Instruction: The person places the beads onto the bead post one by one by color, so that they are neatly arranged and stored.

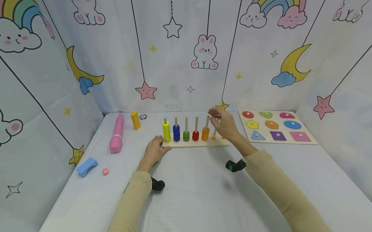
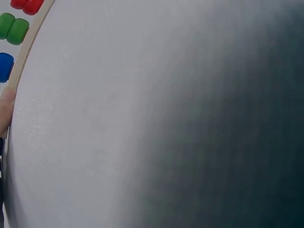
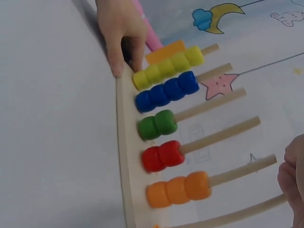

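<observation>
A wooden bead stacker (image 1: 194, 145) stands toward the back of the table, its upright pegs carrying yellow beads (image 1: 166, 131), blue beads (image 1: 176, 133), two green beads (image 3: 158, 124), two red beads (image 3: 163, 156) and three orange beads (image 3: 179, 189). My left hand (image 1: 154, 153) grips the board's left end, thumb along its front edge; only that thumb shows in the left wrist view. Over the right-hand pegs hovers my right hand (image 1: 225, 125), fingers loosely bent near the peg tops. No bead shows between its thumb and fingers, and it partly hides the pegs there.
Right of the stacker lies a shape puzzle board (image 1: 271, 127). To the left are a pink cylinder-like toy (image 1: 117, 133), an orange block (image 1: 135, 120), a blue arched block (image 1: 86, 167) and a small pink piece (image 1: 105, 171). Patterned cloth walls (image 1: 170, 67) enclose the table's back and sides.
</observation>
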`<state>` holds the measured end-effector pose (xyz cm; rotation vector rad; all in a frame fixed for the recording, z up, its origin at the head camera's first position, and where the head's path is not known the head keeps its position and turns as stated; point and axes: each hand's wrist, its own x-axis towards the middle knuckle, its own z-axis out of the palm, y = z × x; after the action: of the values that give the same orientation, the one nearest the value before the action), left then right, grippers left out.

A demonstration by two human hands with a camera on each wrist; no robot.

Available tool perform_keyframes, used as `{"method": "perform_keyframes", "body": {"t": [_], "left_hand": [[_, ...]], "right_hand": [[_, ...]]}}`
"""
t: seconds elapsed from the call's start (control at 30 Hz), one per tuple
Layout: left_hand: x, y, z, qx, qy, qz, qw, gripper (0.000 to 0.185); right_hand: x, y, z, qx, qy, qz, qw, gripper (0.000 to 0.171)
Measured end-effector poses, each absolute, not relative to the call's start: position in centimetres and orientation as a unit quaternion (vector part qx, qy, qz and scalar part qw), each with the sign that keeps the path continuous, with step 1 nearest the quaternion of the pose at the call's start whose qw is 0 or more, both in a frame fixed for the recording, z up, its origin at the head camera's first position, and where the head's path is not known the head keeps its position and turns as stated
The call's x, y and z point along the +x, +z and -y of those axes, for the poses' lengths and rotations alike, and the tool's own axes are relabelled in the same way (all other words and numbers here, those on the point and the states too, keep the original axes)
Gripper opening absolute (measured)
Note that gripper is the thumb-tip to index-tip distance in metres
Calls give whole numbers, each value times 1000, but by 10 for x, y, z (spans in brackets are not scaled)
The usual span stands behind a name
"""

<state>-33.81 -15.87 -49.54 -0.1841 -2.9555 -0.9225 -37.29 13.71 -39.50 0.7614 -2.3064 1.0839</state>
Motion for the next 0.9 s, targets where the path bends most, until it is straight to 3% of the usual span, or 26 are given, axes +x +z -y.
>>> {"method": "perform_keyframes", "body": {"t": [0.2, 0.63, 0.9], "left_hand": [[-339, -496, 159, -59, -295, 953, 21, 70], [-339, -496, 160, -62, -294, 954, 22, 70], [-338, -493, 160, -62, -297, 953, 17, 70]], "right_hand": [[-358, -405, -157, 280, 401, 845, 216, 23], [-286, -449, -268, 233, 338, 909, 74, 21], [-227, -464, -333, 151, 305, 939, 58, 20]]}}
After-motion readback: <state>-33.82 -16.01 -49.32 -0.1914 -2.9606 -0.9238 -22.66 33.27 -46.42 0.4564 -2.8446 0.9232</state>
